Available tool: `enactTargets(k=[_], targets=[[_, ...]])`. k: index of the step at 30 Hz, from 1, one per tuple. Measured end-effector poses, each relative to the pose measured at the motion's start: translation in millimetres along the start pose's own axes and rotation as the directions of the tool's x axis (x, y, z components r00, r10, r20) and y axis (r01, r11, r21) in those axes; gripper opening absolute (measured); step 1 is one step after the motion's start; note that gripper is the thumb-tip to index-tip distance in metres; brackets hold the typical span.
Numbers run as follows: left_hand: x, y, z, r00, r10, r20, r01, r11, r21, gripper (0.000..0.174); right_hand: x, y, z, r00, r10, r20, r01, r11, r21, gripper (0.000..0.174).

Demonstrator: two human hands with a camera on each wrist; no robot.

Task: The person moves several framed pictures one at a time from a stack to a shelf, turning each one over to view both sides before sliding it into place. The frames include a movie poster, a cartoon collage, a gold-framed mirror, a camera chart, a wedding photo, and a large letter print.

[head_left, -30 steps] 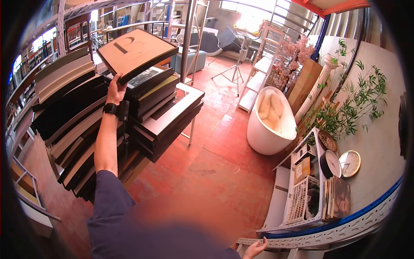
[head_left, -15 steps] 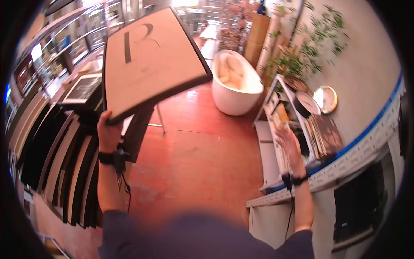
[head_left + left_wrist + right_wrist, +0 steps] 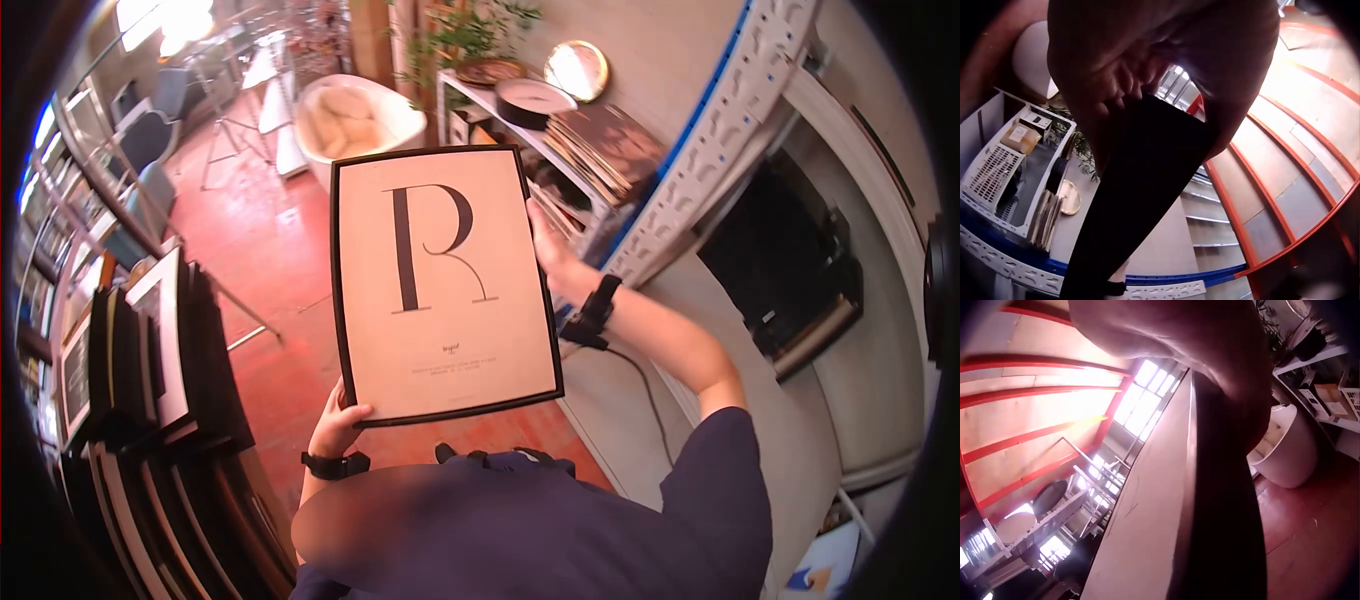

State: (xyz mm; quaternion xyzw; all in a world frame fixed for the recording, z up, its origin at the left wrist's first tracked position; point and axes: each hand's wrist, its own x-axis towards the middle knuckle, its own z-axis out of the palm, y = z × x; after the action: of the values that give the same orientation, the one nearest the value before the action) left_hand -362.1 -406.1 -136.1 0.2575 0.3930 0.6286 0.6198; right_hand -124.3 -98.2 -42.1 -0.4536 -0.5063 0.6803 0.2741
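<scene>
A black-framed picture (image 3: 450, 330) with a large dark letter R on a pale ground is held up in front of the chest, its face toward the head camera. My left hand (image 3: 336, 430) grips its lower left corner, the thumb lying over the front edge. On the opposite side my right hand (image 3: 550, 245) holds the right edge above the middle, most of its fingers hidden behind the frame. In the left wrist view the frame's dark side (image 3: 1141, 181) runs up between thumb and fingers. The right wrist view shows the pale face (image 3: 1147, 506) slanting up into the right palm.
Stacked frames (image 3: 190, 400) stand close on the left. A white tub-shaped seat (image 3: 355, 115) is beyond the picture. At the right are a low white shelf (image 3: 600, 220) with records (image 3: 605, 150) and a round clock, a perforated metal beam (image 3: 710, 150), and a dark screen-like panel (image 3: 775, 260).
The picture has come off the stack at left, swung right and now stands upright before the body. The right hand has risen from low at right and taken its right edge. The view has turned right.
</scene>
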Motion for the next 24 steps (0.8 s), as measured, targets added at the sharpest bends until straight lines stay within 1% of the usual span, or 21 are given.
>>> enactTargets(k=[1, 2, 3, 4, 5, 6, 7, 8, 10, 11, 12, 14, 15, 16, 18, 20, 21, 22, 24], targets=[[1, -6, 6, 0.999, -0.037, 0.020, 0.037, 0.999, -0.004, 0.072, -7, 20, -9, 0.974, -0.153, -0.170, 0.156, 0.988, 0.003, 0.073], [-2, -7, 14, 0.999, -0.029, 0.027, 0.027, 0.997, 0.077, 0.074, -17, 31, -21, 0.976, -0.148, -0.158, 0.158, 0.986, 0.051, 0.072], [-4, -8, 21, 0.999, -0.021, 0.037, 0.014, 0.987, 0.161, 0.076, -29, 40, -27, 0.956, -0.183, -0.231, 0.198, 0.979, 0.042, 0.067], [-6, -8, 30, 0.997, -0.055, 0.056, 0.045, 0.985, 0.169, 0.076, -42, 44, -30, 0.927, -0.222, -0.301, 0.241, 0.970, 0.028, 0.065], [-7, -10, 41, 0.999, -0.023, 0.031, 0.014, 0.968, 0.250, 0.076, -55, 46, -35, 0.919, -0.209, -0.333, 0.235, 0.971, 0.038, 0.065], [-7, -14, 48, 1.000, 0.015, 0.012, -0.018, 0.944, 0.329, 0.077, -68, 47, -38, 0.869, -0.305, -0.389, 0.340, 0.940, 0.024, 0.058], [-4, -20, 51, 0.997, 0.060, 0.039, -0.070, 0.911, 0.406, 0.074, -81, 48, -43, 0.805, -0.399, -0.439, 0.442, 0.897, -0.004, 0.052], [-5, -31, 60, 0.994, 0.100, -0.045, -0.076, 0.926, 0.371, 0.071, -93, 51, -50, 0.793, -0.394, -0.464, 0.441, 0.897, -0.007, 0.052], [-3, -60, 64, 0.955, 0.271, -0.118, -0.172, 0.836, 0.521, 0.068, -118, 56, -64, 0.695, -0.476, -0.539, 0.537, 0.842, -0.050, 0.042], [-2, -68, 69, 0.946, 0.302, -0.114, -0.185, 0.797, 0.575, 0.063, -137, 48, -64, 0.659, -0.492, -0.569, 0.553, 0.830, -0.076, 0.037], [0, -69, 82, 0.943, 0.316, -0.101, -0.207, 0.797, 0.567, 0.045, -150, 51, -70, 0.634, -0.485, -0.602, 0.553, 0.829, -0.086, 0.037], [8, -74, 95, 0.953, 0.298, -0.046, -0.221, 0.794, 0.566, 0.038, -175, 53, -85, 0.545, -0.541, -0.641, 0.578, 0.796, -0.180, 0.036], [13, -75, 107, 0.943, 0.332, -0.016, -0.262, 0.774, 0.577, 0.034, -188, 47, -88, 0.487, -0.557, -0.673, 0.597, 0.775, -0.209, 0.035], [19, -79, 118, 0.922, 0.386, 0.020, -0.324, 0.743, 0.585, 0.032, -199, 51, -99, 0.444, -0.555, -0.704, 0.595, 0.769, -0.231, 0.035], [31, -81, 140, 0.919, 0.374, 0.125, -0.375, 0.730, 0.571, 0.028, -219, 62, -122, 0.402, -0.508, -0.762, 0.587, 0.782, -0.212, 0.039], [47, -83, 168, 0.939, 0.307, 0.156, -0.341, 0.769, 0.541, 0.026, -241, 55, -135, 0.291, -0.472, -0.832, 0.592, 0.772, -0.231, 0.046], [55, -85, 184, 0.949, 0.258, 0.183, -0.316, 0.797, 0.514, 0.025, -252, 57, -144, 0.252, -0.474, -0.844, 0.582, 0.771, -0.259, 0.053], [65, -91, 195, 0.944, 0.234, 0.231, -0.325, 0.778, 0.538, 0.024, -261, 61, -156, 0.221, -0.470, -0.854, 0.582, 0.767, -0.272, 0.053], [82, -108, 219, 0.921, 0.236, 0.309, -0.364, 0.805, 0.469, 0.025, -275, 68, -181, 0.054, -0.459, -0.887, 0.571, 0.743, -0.349, 0.055]])
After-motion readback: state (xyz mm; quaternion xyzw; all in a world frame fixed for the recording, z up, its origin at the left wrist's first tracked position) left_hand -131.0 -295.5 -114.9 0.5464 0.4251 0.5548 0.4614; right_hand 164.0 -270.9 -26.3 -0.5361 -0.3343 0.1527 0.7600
